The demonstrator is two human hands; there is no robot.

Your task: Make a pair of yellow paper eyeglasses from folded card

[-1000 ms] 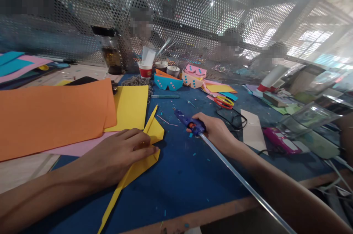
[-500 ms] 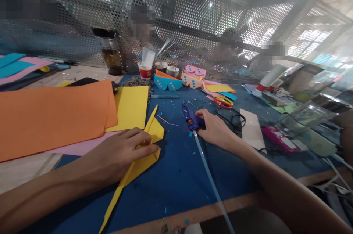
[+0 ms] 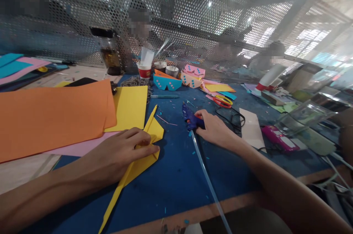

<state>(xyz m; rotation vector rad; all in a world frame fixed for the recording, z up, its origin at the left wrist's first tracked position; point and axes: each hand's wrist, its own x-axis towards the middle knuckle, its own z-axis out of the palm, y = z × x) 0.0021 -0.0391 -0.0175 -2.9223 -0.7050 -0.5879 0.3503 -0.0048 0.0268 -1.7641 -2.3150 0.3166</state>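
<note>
My left hand (image 3: 135,147) is closed on a folded yellow paper piece (image 3: 143,164) that lies on the blue tabletop, its long narrow strip running toward the near edge. The thumb and fingers press on the paper and hide its middle. My right hand (image 3: 212,125) is wrapped round the handle of a blue glue gun (image 3: 189,116), which rests on or just above the table with its nozzle pointing away from me. A long clear glue stick (image 3: 206,175) sticks out of the gun's back toward me.
Orange sheets (image 3: 55,116) and a yellow sheet (image 3: 131,107) lie at left. Behind stand folded paper masks (image 3: 167,83), a paper cup (image 3: 144,70) and a jar (image 3: 110,54). Scissors (image 3: 223,101), a black cord (image 3: 234,118) and a magenta device (image 3: 280,138) are at right. A perforated metal screen (image 3: 187,17) closes the back.
Almost nothing differs. The glue gun and the glue stick's rear end have shifted slightly to the left; my left hand stays on the yellow paper.
</note>
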